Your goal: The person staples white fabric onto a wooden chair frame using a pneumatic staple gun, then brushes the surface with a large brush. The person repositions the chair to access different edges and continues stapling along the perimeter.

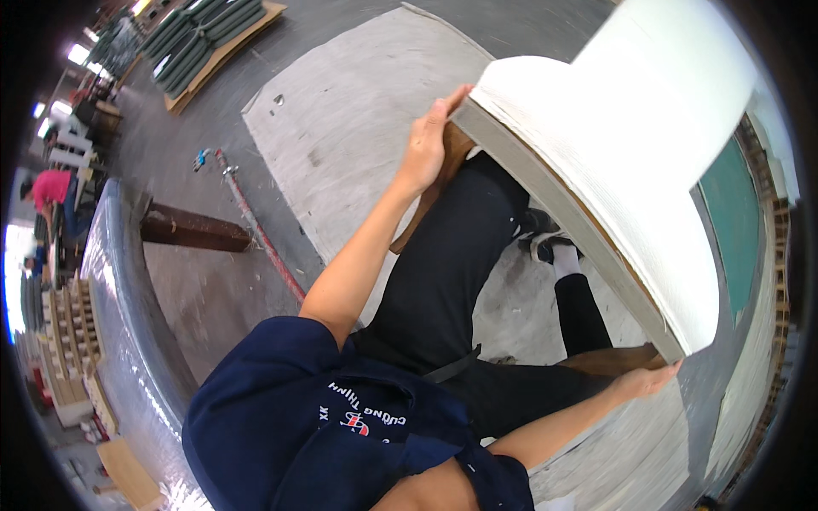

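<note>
A white-covered chair (pixel 626 162) tilts across my lap, its long grey edge strip (pixel 567 217) facing me. Brown curved wooden legs (pixel 436 192) show beneath both ends of that strip. At the upper corner my left hand (pixel 429 146) grips the chair, fingers bent over the end of the edge. My right hand (pixel 646 381) closes on the opposite lower corner, beside the other wooden leg; its fingers are partly hidden underneath. My legs in black trousers (pixel 452 247) are spread under the chair.
A pale sheet (pixel 341 102) covers the floor ahead. To the left lie a red hose (pixel 256 226) with a blue fitting and a plastic-wrapped piece (pixel 128 315) with a brown leg (pixel 196 228). Green cushions (pixel 200 38) are stacked farther off. A person in pink (pixel 53 189) is at far left.
</note>
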Available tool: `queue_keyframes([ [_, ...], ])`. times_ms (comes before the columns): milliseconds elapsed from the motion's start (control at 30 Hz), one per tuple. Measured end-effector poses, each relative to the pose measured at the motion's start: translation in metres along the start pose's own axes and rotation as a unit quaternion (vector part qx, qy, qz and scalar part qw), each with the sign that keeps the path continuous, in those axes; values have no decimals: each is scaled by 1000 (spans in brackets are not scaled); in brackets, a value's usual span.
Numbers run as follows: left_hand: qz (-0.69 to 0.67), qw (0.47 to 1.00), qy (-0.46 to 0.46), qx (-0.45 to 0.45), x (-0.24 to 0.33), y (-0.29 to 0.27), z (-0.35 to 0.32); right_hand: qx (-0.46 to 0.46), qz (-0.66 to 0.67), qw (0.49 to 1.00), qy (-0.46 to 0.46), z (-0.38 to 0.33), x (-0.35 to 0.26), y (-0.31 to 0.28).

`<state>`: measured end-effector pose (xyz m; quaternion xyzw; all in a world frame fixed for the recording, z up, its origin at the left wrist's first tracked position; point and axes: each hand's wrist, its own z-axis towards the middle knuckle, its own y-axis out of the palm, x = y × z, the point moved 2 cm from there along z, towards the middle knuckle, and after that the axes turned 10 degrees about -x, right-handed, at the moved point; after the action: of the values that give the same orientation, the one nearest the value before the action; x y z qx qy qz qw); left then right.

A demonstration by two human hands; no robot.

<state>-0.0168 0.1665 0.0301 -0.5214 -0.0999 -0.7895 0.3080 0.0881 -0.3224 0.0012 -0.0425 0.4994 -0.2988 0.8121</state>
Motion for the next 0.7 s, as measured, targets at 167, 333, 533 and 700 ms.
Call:
queue_keyframes([
  [167, 46, 992, -100, 66, -33, -9, 2, 11, -96, 994, -49, 20, 22, -3],
  [333, -7, 993, -116, 34, -20, 11, -3, -10, 32, 999, -16, 10, 1, -6],
  [533, 133, 988, 34, 77, 8, 20, -7, -9, 94, 995, -30, 8, -7, -16],
  [700, 207, 916, 307, -153, 65, 107, -88, -8, 101, 994, -30, -1, 0, -19],
])
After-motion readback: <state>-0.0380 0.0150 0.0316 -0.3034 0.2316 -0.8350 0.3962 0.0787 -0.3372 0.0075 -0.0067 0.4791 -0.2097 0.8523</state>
